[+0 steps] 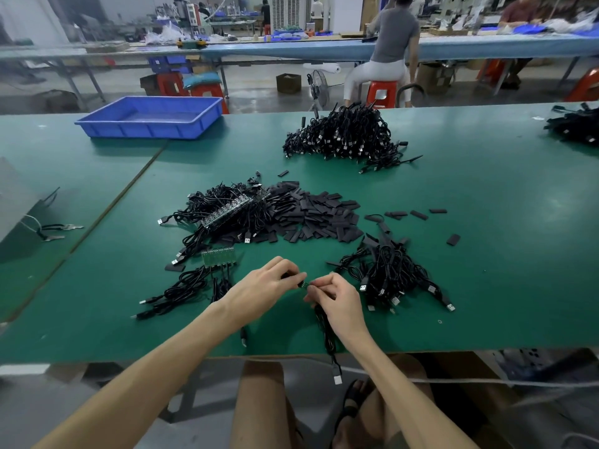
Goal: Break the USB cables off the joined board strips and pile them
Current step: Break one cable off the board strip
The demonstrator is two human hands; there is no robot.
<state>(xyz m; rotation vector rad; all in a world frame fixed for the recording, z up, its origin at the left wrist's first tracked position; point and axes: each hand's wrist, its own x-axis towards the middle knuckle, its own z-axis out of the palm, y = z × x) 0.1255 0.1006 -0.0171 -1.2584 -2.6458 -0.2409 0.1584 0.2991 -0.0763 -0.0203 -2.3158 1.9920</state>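
Over the table's near edge my left hand [271, 286] and my right hand [334, 298] meet, each pinching one end of a small board piece [303, 284]. A black USB cable [328, 332] hangs from under my right hand, its plug dangling past the table edge. A green joined board strip [217, 256] with cables attached lies just left of my hands. A low pile of separated cables [393, 273] sits right of my right hand. Behind, a heap of cables still on board strips [223, 210] lies on the mat.
Black sleeve pieces [316, 217] are heaped mid-table, with a few scattered to the right. A large cable pile [348, 137] lies further back. A blue tray [152, 116] stands at the far left. More cables [575, 124] lie at the far right edge. People sit at benches behind.
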